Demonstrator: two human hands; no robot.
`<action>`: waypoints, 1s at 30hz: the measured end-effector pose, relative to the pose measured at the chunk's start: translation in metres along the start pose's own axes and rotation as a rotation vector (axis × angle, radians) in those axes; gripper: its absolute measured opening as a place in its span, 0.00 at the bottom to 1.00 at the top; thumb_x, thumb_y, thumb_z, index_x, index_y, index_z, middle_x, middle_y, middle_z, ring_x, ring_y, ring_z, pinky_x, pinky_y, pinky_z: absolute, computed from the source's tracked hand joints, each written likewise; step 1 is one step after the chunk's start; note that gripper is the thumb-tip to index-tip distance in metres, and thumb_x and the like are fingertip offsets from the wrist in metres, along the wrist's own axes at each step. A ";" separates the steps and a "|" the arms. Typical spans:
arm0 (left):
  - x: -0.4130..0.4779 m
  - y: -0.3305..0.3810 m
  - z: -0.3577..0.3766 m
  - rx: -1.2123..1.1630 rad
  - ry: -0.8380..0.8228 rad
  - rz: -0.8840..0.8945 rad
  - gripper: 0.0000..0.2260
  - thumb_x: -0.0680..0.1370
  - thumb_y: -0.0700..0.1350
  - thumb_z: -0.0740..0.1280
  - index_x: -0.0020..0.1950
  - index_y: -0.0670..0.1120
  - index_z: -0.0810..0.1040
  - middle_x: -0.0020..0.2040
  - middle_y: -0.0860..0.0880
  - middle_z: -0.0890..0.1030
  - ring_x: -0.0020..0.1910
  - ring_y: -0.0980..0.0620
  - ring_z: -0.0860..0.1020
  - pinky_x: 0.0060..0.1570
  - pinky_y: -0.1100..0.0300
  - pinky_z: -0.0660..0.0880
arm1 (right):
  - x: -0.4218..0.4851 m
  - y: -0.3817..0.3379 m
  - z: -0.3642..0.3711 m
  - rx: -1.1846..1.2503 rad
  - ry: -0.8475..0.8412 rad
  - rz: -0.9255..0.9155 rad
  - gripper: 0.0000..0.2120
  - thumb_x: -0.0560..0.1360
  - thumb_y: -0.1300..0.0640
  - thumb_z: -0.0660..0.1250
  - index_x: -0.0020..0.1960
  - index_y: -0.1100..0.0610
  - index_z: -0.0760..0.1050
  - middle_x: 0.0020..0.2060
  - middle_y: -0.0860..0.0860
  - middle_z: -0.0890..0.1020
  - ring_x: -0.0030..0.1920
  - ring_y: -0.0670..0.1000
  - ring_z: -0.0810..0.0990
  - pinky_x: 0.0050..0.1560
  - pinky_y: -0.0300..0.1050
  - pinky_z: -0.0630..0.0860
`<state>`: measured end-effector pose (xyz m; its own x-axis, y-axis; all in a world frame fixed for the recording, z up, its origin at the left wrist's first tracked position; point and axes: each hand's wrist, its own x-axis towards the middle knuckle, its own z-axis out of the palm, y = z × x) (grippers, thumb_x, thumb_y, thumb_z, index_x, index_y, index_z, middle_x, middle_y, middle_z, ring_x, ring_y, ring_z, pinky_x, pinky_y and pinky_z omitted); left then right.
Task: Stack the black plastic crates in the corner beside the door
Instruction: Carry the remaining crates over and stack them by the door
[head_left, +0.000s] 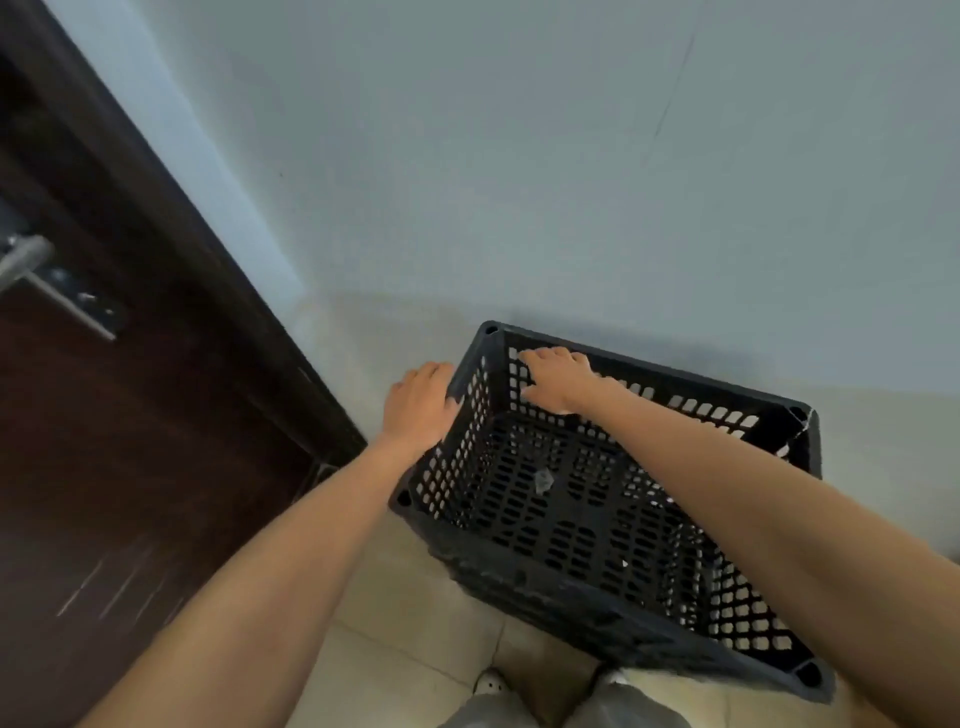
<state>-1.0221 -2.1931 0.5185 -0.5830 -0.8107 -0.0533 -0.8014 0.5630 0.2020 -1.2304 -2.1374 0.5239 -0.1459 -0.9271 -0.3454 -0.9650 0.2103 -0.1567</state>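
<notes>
A black plastic crate (582, 525) with perforated walls and floor stands against the pale wall, a short way right of the dark door. It appears to sit on another black crate, whose edge shows below its near side. My left hand (418, 405) grips the top rim of the crate's left wall from outside. Reaching inside, my right hand (556, 382) presses flat on the far wall near the far left corner. The crate holds nothing but a small scrap on its floor.
A dark brown door (130, 415) with a metal handle (31, 260) fills the left side. Beige floor tiles (405, 649) lie between door and crate. My shoes and trouser legs (519, 701) show at the bottom edge.
</notes>
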 end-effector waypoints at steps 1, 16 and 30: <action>-0.019 -0.018 -0.006 -0.011 0.022 -0.068 0.21 0.79 0.44 0.62 0.73 0.48 0.69 0.69 0.47 0.73 0.65 0.44 0.74 0.60 0.48 0.74 | 0.003 -0.022 -0.001 -0.008 0.001 -0.059 0.30 0.80 0.48 0.59 0.78 0.53 0.55 0.75 0.55 0.63 0.74 0.60 0.60 0.72 0.61 0.58; -0.301 -0.107 -0.008 -0.038 0.035 -0.820 0.16 0.80 0.45 0.63 0.68 0.51 0.72 0.61 0.48 0.77 0.61 0.46 0.76 0.58 0.49 0.77 | -0.058 -0.261 0.075 -0.188 -0.276 -0.895 0.15 0.80 0.52 0.59 0.65 0.54 0.69 0.61 0.54 0.75 0.61 0.57 0.75 0.58 0.54 0.73; -0.559 0.026 0.075 -0.086 0.012 -1.341 0.17 0.80 0.49 0.64 0.68 0.51 0.73 0.65 0.49 0.77 0.64 0.46 0.75 0.63 0.51 0.73 | -0.213 -0.308 0.180 -0.550 -0.485 -1.157 0.12 0.77 0.52 0.61 0.59 0.53 0.75 0.58 0.53 0.79 0.56 0.56 0.78 0.55 0.50 0.75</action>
<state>-0.7270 -1.7130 0.4803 0.6410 -0.7261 -0.2490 -0.7377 -0.6723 0.0615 -0.8629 -1.9484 0.4795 0.7758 -0.2626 -0.5738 -0.4600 -0.8577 -0.2294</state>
